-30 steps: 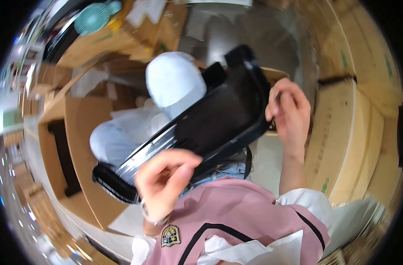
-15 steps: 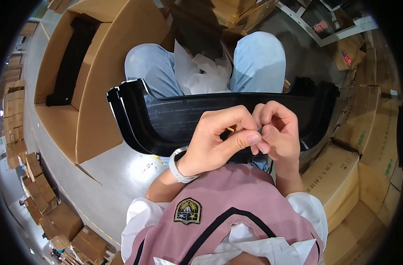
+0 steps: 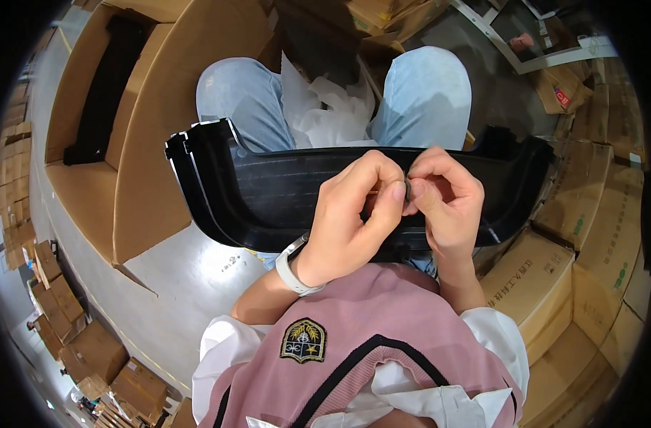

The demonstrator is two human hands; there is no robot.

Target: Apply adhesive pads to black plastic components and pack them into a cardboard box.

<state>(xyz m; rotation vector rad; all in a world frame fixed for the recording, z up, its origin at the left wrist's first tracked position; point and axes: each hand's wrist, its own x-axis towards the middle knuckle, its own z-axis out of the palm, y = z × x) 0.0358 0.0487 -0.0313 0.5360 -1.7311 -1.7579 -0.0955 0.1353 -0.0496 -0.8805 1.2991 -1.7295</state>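
A long, glossy black curved panel (image 3: 290,187) with upturned ends lies across my lap, below my knees in the head view. Above its middle, my left hand (image 3: 357,207) and my right hand (image 3: 450,200) meet fingertip to fingertip. Between the pinched thumbs and fingers is a small dark grey piece (image 3: 408,189), mostly covered by the fingers, so its kind cannot be made out. Both hands are closed on it. A pale watch band circles my left wrist.
To the left stands an open cardboard box (image 3: 154,143) with a long black part (image 3: 108,93) inside. White wrapping sheet (image 3: 332,118) lies between my knees. Stacked cartons (image 3: 532,278) line the right side, and a white metal frame (image 3: 511,53) is at the far right.
Both hands have risen slightly, still pinched together. The dark grey piece shows more between the fingertips now. The view has shifted a little.
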